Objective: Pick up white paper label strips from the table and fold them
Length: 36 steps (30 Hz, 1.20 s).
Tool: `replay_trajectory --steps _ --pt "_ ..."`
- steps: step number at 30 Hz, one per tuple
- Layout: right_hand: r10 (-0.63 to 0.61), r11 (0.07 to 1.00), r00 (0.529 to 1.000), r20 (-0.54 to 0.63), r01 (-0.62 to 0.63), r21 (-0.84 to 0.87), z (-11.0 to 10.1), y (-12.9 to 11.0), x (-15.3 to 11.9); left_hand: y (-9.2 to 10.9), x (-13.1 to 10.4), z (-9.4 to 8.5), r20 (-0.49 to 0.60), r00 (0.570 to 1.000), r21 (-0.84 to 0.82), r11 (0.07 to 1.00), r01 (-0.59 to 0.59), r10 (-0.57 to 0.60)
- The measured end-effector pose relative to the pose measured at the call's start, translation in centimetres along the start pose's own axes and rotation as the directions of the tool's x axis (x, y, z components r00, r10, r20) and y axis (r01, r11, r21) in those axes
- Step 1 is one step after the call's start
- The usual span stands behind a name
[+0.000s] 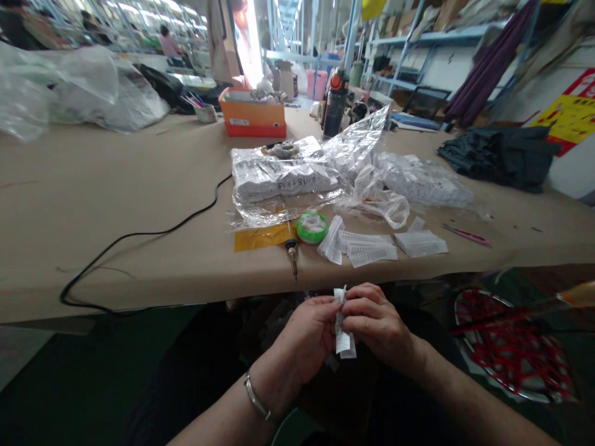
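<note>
Below the table's front edge, my left hand (310, 331) and my right hand (379, 322) meet around a small bundle of white printed fabric labels (343, 344). Both hands pinch the labels, which hang down between the fingers; how many layers there are I cannot tell. On the table just beyond lie more printed label stacks (372, 248), partly fanned out. A soldering iron (291, 251) points its tip over the front edge, beside a green round tin (312, 227) with whitish material inside. Under the iron sits a flat amber strip (260, 237).
Clear plastic bags of white labels (288, 179) cover the table's middle. A black cord (139, 234) loops across the left. Pink-handled snips (466, 235) lie to the right. An orange box (253, 114) and a dark bottle (335, 105) stand behind. A basket of red strips (515, 347) is low right.
</note>
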State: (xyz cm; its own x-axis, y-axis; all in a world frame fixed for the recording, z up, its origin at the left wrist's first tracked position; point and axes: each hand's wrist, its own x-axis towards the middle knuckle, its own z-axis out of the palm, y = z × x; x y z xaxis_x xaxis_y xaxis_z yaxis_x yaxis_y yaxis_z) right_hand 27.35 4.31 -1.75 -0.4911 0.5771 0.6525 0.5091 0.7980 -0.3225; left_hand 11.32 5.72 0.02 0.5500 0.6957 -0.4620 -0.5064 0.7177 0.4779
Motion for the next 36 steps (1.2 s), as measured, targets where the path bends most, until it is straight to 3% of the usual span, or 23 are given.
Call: replay_trajectory --steps 9,13,16,19,21,23,27,31,33,36 --pt "0.015 0.997 1.000 0.007 -0.015 -0.076 0.5 -0.5 -1.1 -0.3 0.0 0.0 0.008 1.000 -0.001 1.000 -0.008 0.008" --pt "0.005 0.992 0.998 0.059 0.002 -0.123 -0.2 -0.3 -1.5 -1.0 0.2 -0.2 -0.063 0.998 0.009 1.000 -0.020 0.021" --pt "0.111 0.958 0.993 -0.029 -0.115 -0.262 -2.5 2.1 -2.4 -1.2 0.2 -0.5 -0.184 0.983 0.095 0.995 0.026 -0.009" --pt "0.285 0.772 0.923 -0.258 -0.381 -0.508 -5.4 5.9 -3.9 -1.3 0.3 -0.8 -0.269 0.963 0.157 0.986 0.058 -0.014" --pt "0.327 0.661 0.903 -0.279 -0.429 -0.616 -6.8 8.3 -5.1 -1.5 0.3 -1.0 -0.273 0.962 0.167 0.984 0.058 -0.010" --pt "0.330 0.631 0.910 -0.252 -0.411 -0.658 -7.6 9.8 -6.2 -1.6 0.4 -1.0 -0.280 0.960 0.166 0.984 0.063 -0.015" --pt "0.326 0.666 0.914 -0.242 -0.404 -0.627 -8.3 10.4 -7.2 -1.5 0.1 -1.3 -0.318 0.948 0.177 0.982 0.068 -0.008" --pt "0.354 0.711 0.887 -0.298 -0.462 -0.531 -9.0 10.3 -7.2 -0.8 -0.8 -2.6 -0.339 0.940 0.187 0.982 0.034 0.032" --pt "0.338 0.746 0.852 -0.399 -0.501 -0.438 -9.4 10.5 -7.1 -0.5 -1.4 -3.8 -0.377 0.925 0.193 0.981 0.037 0.039" --pt "0.269 0.798 0.751 -0.603 -0.524 -0.296 -10.0 9.9 -6.5 -0.2 -2.6 -5.6 -0.446 0.894 0.194 0.979 0.063 0.031"
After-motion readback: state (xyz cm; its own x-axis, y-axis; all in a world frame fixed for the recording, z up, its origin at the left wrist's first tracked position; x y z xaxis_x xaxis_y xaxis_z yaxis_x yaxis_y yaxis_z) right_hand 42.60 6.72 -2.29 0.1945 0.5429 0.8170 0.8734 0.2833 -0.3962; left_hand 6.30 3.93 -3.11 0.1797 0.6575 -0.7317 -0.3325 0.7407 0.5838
